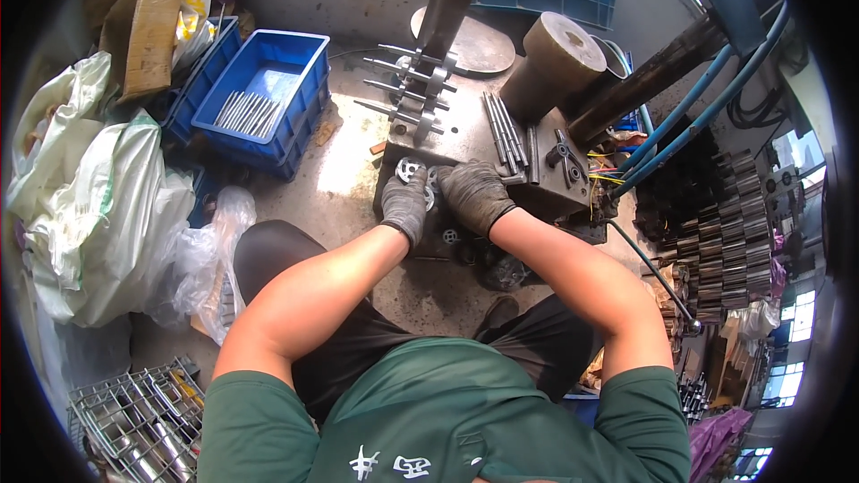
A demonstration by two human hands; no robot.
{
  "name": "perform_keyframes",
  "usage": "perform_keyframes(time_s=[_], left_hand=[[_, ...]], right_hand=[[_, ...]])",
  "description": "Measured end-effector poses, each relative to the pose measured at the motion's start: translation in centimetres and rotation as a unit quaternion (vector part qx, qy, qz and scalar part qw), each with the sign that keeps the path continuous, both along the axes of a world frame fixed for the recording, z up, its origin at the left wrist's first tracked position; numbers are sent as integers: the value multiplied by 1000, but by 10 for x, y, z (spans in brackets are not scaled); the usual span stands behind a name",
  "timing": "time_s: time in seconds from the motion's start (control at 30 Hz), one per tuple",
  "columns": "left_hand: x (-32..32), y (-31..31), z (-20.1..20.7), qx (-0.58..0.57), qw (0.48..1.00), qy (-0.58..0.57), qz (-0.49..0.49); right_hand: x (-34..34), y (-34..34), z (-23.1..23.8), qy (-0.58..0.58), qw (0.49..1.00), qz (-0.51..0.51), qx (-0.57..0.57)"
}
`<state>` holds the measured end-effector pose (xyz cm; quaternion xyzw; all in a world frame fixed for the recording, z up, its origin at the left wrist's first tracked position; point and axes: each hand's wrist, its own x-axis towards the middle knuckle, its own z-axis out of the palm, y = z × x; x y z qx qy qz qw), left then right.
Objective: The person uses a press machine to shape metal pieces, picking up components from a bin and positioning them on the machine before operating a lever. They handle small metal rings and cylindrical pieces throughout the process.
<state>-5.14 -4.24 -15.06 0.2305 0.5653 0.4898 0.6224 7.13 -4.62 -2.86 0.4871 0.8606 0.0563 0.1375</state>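
Note:
Both my hands wear grey work gloves and meet at the near edge of a dark metal press table. My left hand [404, 207] is closed on a round silver metal part with holes [411, 171]. Close beside it, my right hand [474, 193] has its fingers curled in; what they grip is hidden. Another silver metal piece [431, 186] shows between the two hands, partly covered by the gloves. Just ahead, several pointed steel shafts with round flanges [420, 94] lie in a row. Several steel rods [506, 132] lie right of them, near a T-shaped metal tool [563, 158].
Blue crates [304, 80] stand at the left, one holding thin metal rods [247, 114]. White sacks [107, 206] fill the far left. A thick metal cylinder [562, 49], blue hoses [711, 94] and stacked metal parts [725, 233] are at the right. A wire basket [139, 416] stands lower left.

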Motion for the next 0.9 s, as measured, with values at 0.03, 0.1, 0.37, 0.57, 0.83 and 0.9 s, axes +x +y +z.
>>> perform_keyframes(time_s=[0.03,0.1,0.37,0.57,0.83,0.9], left_hand=[[-1,-1,6,-10,1000,-15,-6],[-1,-9,32,-43,998,-44,-14],[3,-8,38,-59,997,-53,-1],[-3,-16,38,-76,996,-40,-15],[14,-94,39,-196,961,-153,-119],[38,-100,38,-108,935,-39,-334]], right_hand=[[3,-5,6,8,999,-30,9],[18,-12,3,41,998,-43,29],[19,-35,-8,212,968,-117,61],[51,-127,-47,655,658,-293,-229],[116,-135,2,816,209,-374,-388],[122,-133,-2,846,246,-319,-349]])
